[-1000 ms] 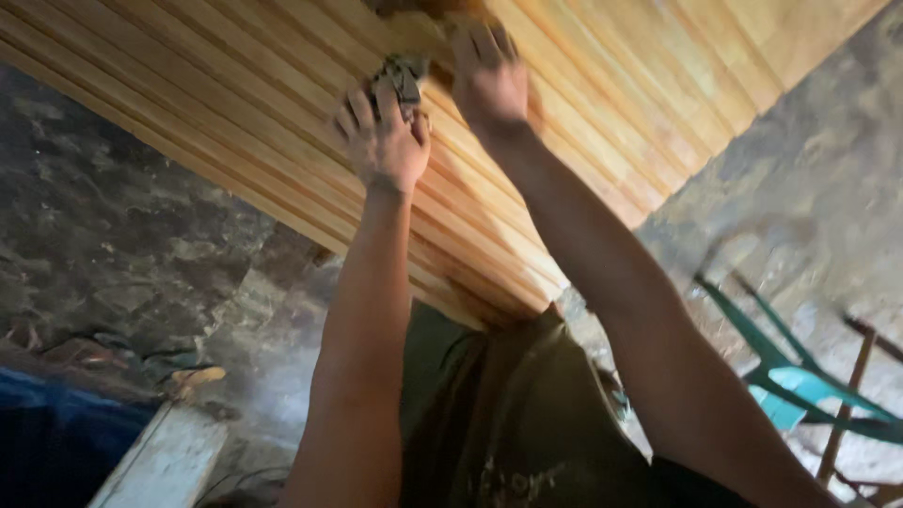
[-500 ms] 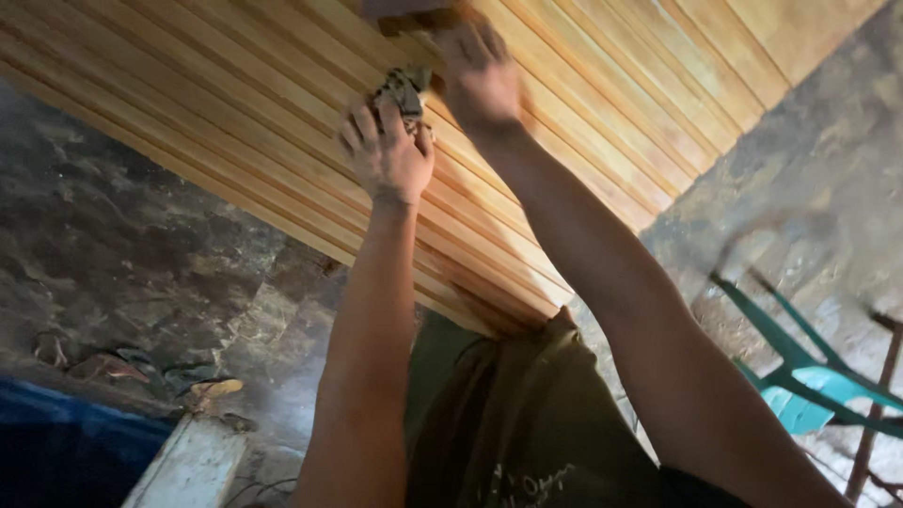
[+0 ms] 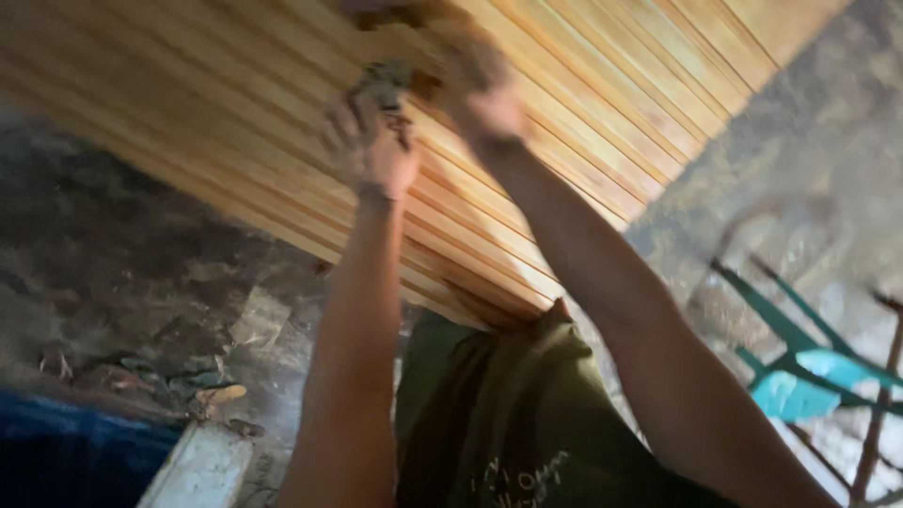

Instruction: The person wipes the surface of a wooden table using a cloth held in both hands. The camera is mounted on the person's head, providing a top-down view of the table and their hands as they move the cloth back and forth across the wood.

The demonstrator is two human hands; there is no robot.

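A long panel of narrow, varnished wooden slats (image 3: 583, 122) slants across the upper view. Both my arms reach up to it. My left hand (image 3: 369, 155) curls its fingers around a small grey, crumpled pad (image 3: 381, 80) pressed against the slats. My right hand (image 3: 484, 99) rests on the wood just right of that pad. It is blurred by motion, so its fingers cannot be made out. A dark brown patch (image 3: 381, 9) shows at the top edge above the hands. My olive-green shirt (image 3: 508, 414) fills the lower middle.
Rough grey stone ground (image 3: 122, 263) lies on the left, with debris and a pale plank (image 3: 202, 466) at the bottom. A blue sheet (image 3: 66, 452) is at lower left. A turquoise plastic chair (image 3: 800, 376) and thin metal rods stand at right.
Both hands have shifted a little along the slats and the view has tilted and blurred. The right hand's fingers, spread flat a second ago, are now indistinct.
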